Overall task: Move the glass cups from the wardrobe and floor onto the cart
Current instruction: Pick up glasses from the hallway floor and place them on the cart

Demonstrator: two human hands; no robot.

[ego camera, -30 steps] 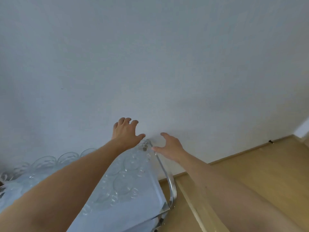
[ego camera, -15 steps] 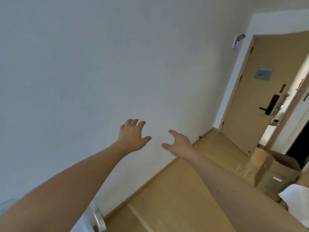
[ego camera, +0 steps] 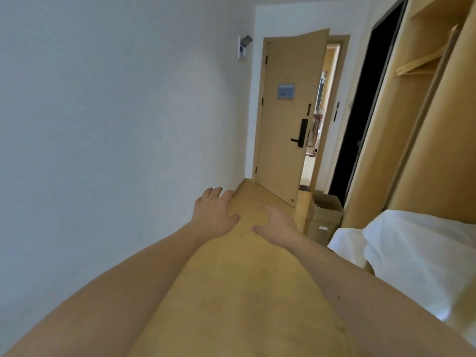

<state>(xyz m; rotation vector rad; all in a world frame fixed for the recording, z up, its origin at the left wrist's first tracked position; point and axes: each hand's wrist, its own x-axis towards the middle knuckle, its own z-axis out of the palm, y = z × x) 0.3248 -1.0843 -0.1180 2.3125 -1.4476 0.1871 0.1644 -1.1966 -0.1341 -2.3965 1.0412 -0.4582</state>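
Both arms reach fwd over the wood floor (ego camera: 231,292). Left hand (ego camera: 215,215) has fingers spread wide, holding nothing; right hand (ego camera: 274,225) is relaxed and loose, w/ nothing in it. White cloth (ego camera: 412,253) lies at right, cardboard box (ego camera: 323,217) beyond it, wardrobe (ego camera: 425,124) alongside. Door (ego camera: 288,112) is ajar at far end. No glass cups or cart in view.

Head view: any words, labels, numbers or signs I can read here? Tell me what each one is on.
None can be read.
Blue sign on the door: too blurred to read.
White label on the cardboard box: too small to read.
Wall panel left of the door: no legible text.
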